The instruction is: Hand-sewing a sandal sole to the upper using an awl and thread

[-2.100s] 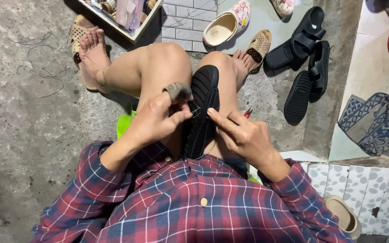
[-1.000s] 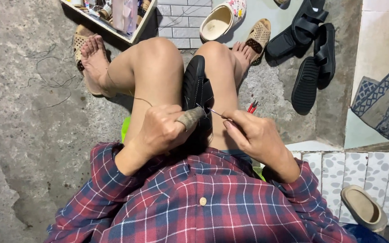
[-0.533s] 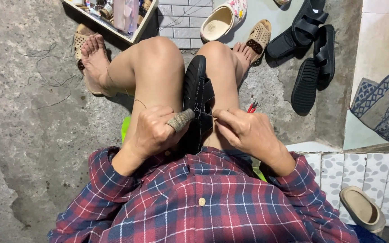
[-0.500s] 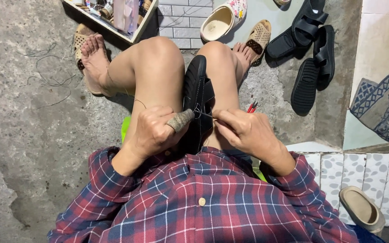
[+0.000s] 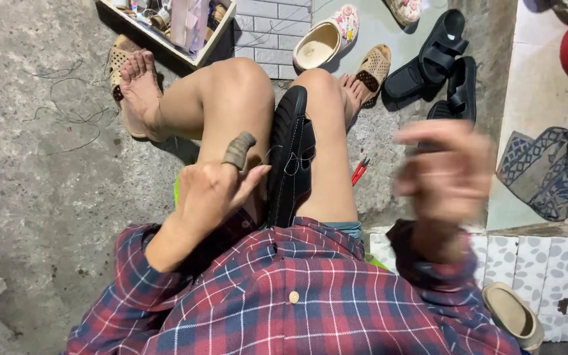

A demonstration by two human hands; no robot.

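A black sandal (image 5: pixel 292 151) stands on edge, clamped between my bare thighs. My left hand (image 5: pixel 212 190) is beside it, thumb pressed against the sandal's edge. Its index finger is raised and wears a brownish thimble (image 5: pixel 238 151). A thin thread shows faintly by the sandal near my thumb. My right hand (image 5: pixel 445 174) is out to the right, well away from the sandal. It is motion-blurred with fingers curled; what it holds cannot be made out. I wear a red and blue plaid shirt.
Red-handled pliers (image 5: pixel 359 171) lie on the concrete by my right thigh. A pair of black sandals (image 5: pixel 442 59), a beige clog (image 5: pixel 320 43) and an open box of supplies (image 5: pixel 165 20) are ahead. A patterned mat (image 5: pixel 547 171) and tiled step (image 5: pixel 547 263) are on the right.
My right hand has swung away from the sandal, out to the right and up. My left hand stayed at the sandal, its thimbled finger now lifted off.
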